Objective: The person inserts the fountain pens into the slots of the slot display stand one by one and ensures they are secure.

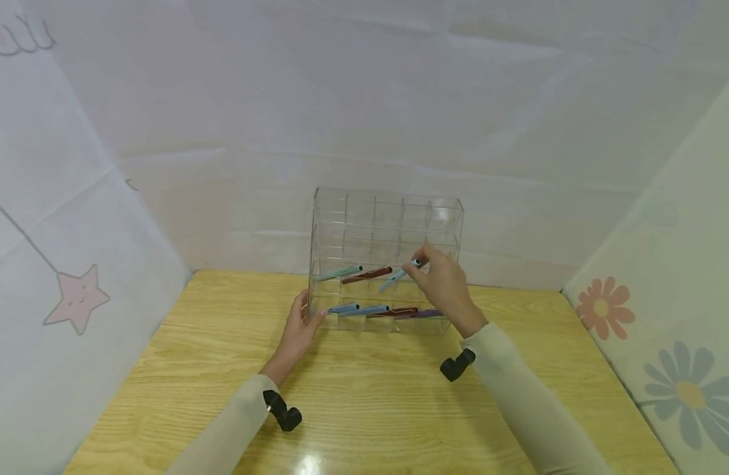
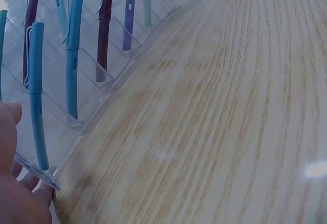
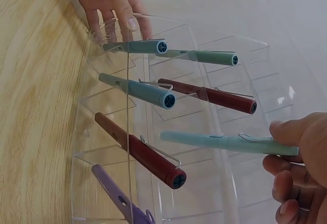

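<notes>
A clear plastic rack (image 1: 359, 191) with rows of square compartments stands upright on the table. My left hand (image 1: 295, 330) holds its lower left corner, thumb in front and fingers behind the side. My right hand (image 1: 444, 280) pinches the capped end of a light blue pen (image 3: 204, 140) between thumb and fingers. The pen's other end lies inside a middle compartment of the second row up. Left of it in that row are a green pen (image 1: 340, 272) and a dark red pen (image 1: 367, 275). The bottom row holds blue pens (image 1: 373, 309), a dark red pen (image 3: 158, 160) and a purple pen (image 3: 115, 193).
The rack stands on a wood-grain table (image 1: 352, 396), near its back edge. A pale cloth wall (image 1: 370, 99) rises behind. Printed cloth sides stand left and right, with a pink star (image 1: 79, 297) and flowers (image 1: 691, 394). Black camera mounts (image 1: 284, 412) sit on both wrists.
</notes>
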Action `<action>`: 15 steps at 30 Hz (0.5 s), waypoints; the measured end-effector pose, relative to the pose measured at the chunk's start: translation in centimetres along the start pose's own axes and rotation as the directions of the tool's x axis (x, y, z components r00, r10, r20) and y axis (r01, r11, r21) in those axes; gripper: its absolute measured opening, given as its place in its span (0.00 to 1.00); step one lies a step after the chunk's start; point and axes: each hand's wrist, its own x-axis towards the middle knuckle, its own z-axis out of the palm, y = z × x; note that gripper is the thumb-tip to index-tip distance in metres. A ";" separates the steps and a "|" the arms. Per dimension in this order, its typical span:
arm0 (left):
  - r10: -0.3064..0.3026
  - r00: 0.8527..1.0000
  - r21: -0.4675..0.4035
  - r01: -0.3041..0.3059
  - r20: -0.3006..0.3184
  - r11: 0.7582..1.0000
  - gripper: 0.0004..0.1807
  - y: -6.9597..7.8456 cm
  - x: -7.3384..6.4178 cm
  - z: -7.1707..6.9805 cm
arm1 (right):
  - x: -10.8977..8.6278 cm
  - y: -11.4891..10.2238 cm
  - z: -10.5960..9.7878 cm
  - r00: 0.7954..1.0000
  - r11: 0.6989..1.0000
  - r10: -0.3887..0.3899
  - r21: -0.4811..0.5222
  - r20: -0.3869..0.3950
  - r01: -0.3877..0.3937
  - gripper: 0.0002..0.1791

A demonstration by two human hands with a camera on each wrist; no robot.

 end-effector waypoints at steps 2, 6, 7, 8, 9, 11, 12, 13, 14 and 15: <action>0.006 1.000 -0.003 -0.006 0.003 1.000 0.41 0.0 0.0 -0.1 | 0.0 0.0 0.1 1.000 1.000 -0.004 -0.005 -0.007 0.004 0.14; 0.003 1.000 -0.007 -0.003 -0.002 1.000 0.40 0.2 0.0 -0.1 | 0.0 0.2 0.3 1.000 0.999 -0.006 -0.040 -0.010 0.006 0.16; 0.005 1.000 -0.008 -0.005 -0.002 1.000 0.40 0.2 0.0 -0.1 | 0.0 0.2 0.4 1.000 0.999 -0.001 -0.049 -0.005 0.001 0.16; 0.007 1.000 -0.009 -0.007 -0.002 1.000 0.40 0.2 0.0 -0.1 | 0.0 0.3 0.5 1.000 0.998 0.007 -0.059 0.002 -0.006 0.17; 0.006 1.000 -0.010 -0.006 -0.002 1.000 0.40 0.1 0.0 -0.1 | -0.1 0.3 0.6 1.000 0.998 0.013 -0.069 0.011 -0.013 0.18; 0.008 1.000 -0.003 -0.008 -0.001 1.000 0.40 0.0 0.1 -0.1 | -0.1 0.4 0.9 0.999 0.996 0.030 -0.083 0.026 -0.027 0.19; 0.009 1.000 0.000 -0.009 0.001 1.000 0.40 -0.1 0.2 -0.1 | -0.2 0.4 0.9 0.999 0.996 0.037 -0.087 0.033 -0.034 0.20; 0.010 1.000 0.006 -0.010 0.002 1.000 0.41 -0.1 0.2 -0.2 | -0.2 0.4 1.0 0.999 0.995 0.042 -0.095 0.034 -0.038 0.20; 0.008 1.000 0.011 -0.008 0.001 1.000 0.41 -0.2 0.2 -0.2 | -0.2 0.4 1.1 0.998 0.994 0.043 -0.100 0.035 -0.039 0.21; 0.007 1.000 0.014 -0.007 0.000 1.000 0.41 -0.3 0.3 -0.2 | -0.2 0.4 1.1 0.998 0.994 0.043 -0.106 0.036 -0.039 0.21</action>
